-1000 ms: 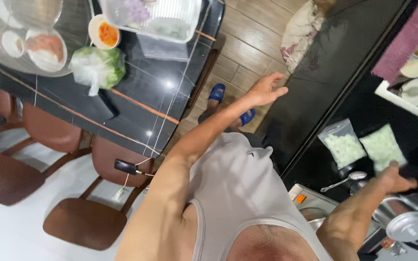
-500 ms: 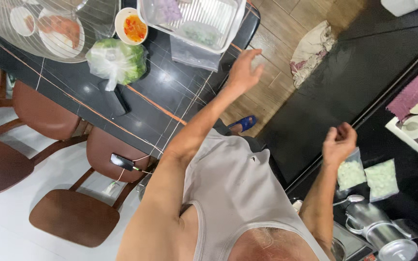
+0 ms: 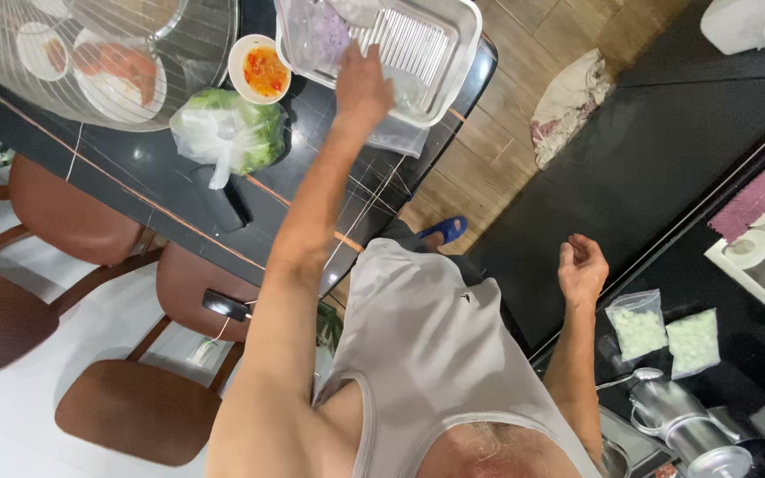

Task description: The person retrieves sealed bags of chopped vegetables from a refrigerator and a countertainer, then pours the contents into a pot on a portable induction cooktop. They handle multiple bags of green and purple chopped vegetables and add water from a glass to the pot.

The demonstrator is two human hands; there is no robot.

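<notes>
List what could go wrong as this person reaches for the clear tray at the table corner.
1. The clear plastic tray sits at the corner of the black table, seemingly over its edge; a push from the left hand might tip it to the floor.
2. The outstretched arm passes close to the bagged greens and the small bowl of red sauce; a careless swing could knock them.
3. The right hand hangs loosely curled and empty, so nothing steadies the tray.

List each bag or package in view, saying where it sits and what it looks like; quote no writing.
Two small clear zip bags: side by side on the dark counter, near the right hand, holding pale chunks.
Knotted clear plastic bag: on the dark table, left of the left hand, holding green leaves.
</notes>
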